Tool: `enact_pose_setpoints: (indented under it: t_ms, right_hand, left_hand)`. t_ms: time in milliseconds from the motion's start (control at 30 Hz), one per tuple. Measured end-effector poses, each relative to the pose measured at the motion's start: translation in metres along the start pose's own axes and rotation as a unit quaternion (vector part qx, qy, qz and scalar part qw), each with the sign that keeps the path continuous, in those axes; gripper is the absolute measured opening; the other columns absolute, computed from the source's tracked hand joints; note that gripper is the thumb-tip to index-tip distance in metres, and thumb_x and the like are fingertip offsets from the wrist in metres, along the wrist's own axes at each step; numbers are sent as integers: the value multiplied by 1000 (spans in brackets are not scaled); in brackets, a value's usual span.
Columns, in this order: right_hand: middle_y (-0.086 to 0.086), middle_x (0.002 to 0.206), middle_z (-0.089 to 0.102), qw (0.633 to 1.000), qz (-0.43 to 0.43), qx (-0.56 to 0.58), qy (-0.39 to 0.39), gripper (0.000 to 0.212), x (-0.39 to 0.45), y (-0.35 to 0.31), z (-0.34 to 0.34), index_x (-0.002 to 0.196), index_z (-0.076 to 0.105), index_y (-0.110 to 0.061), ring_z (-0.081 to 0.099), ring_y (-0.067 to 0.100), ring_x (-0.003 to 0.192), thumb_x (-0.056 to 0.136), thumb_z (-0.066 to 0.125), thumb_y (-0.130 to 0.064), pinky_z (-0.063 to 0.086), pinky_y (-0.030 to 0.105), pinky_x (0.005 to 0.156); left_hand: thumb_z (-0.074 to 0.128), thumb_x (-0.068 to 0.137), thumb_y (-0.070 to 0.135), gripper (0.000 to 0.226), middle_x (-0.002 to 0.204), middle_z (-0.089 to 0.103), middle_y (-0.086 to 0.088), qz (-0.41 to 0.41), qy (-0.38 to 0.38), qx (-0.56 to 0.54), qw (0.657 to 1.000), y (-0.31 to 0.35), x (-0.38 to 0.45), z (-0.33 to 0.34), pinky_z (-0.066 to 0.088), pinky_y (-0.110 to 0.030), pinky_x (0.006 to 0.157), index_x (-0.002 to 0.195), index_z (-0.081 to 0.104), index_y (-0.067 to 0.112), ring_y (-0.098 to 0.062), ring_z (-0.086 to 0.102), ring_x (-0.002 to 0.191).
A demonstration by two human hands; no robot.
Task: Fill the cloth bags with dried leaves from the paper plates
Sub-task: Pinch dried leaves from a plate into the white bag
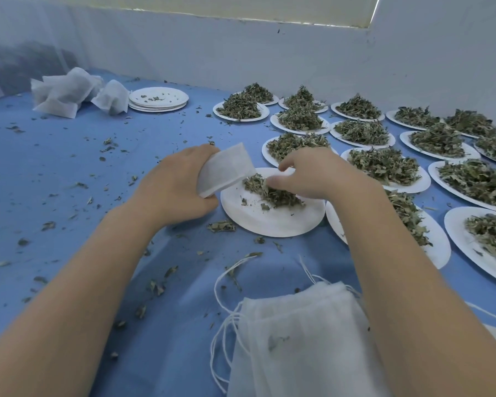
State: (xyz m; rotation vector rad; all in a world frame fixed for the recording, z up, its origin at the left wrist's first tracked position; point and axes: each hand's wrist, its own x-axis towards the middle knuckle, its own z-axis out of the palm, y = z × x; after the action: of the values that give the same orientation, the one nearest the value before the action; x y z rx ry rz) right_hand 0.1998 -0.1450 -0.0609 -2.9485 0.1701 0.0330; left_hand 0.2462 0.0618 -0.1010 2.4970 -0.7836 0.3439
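My left hand [175, 184] grips a small white cloth bag [225, 170], holding it tilted over the left edge of a white paper plate [269, 222]. A small heap of dried green leaves [269, 191] lies on that plate. My right hand [318, 173] reaches onto the heap, fingers curled down onto the leaves next to the bag's mouth. Whether the bag holds leaves inside I cannot tell.
Several paper plates heaped with dried leaves [384, 164] cover the right side of the blue table [69, 173]. A stack of empty cloth bags with strings [298, 339] lies near me. Filled bags [69, 93] and a stack of emptied plates [158, 98] sit far left. Loose leaf bits lie scattered.
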Motion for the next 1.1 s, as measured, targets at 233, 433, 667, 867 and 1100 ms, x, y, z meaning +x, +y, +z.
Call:
enact_pose_setpoints:
  t_ms: [233, 433, 667, 867, 1100]
  right_hand:
    - [10, 85, 74, 998, 7, 50, -24, 21, 1, 0, 9, 100, 72, -6, 71, 21, 74, 85, 66, -20, 57, 28, 75]
    - [0, 71, 72, 985, 12, 162, 58, 10, -7, 14, -12, 87, 76, -13, 68, 3, 63, 80, 70, -10, 52, 9, 58]
    - [-3, 65, 65, 986, -22, 91, 138, 17, -13, 2, -33, 91, 77, -19, 57, 6, 53, 81, 64, -13, 42, 4, 47]
    - [-7, 61, 63, 985, -76, 105, 113, 18, -17, -15, -29, 93, 75, -20, 70, 17, 74, 81, 65, -12, 44, 4, 53]
    - [2, 68, 67, 985, -104, 103, 87, 21, -16, -26, -24, 94, 76, -20, 57, 14, 58, 81, 62, -11, 33, 2, 38]
  left_hand:
    - [68, 70, 18, 58, 113, 56, -1, -4, -6, 6, 1000, 0, 0, 0, 41, -34, 77, 124, 48, 23, -23, 51, 97]
    - [67, 72, 19, 57, 115, 55, 1, -7, 1, 26, 1000, 1, 0, 1, 43, -36, 76, 125, 47, 24, -24, 52, 99]
    - [65, 73, 21, 58, 117, 54, -3, 2, 12, 82, 997, 2, 1, 2, 41, -35, 71, 127, 46, 22, -30, 54, 97]
    - [65, 73, 19, 57, 117, 54, -6, 23, 20, 100, 995, 5, 0, 4, 36, -32, 68, 127, 46, 20, -33, 55, 96]
    - [67, 70, 19, 56, 113, 57, -8, 64, 37, 76, 994, 11, -1, 5, 33, -31, 69, 124, 51, 16, -33, 55, 96]
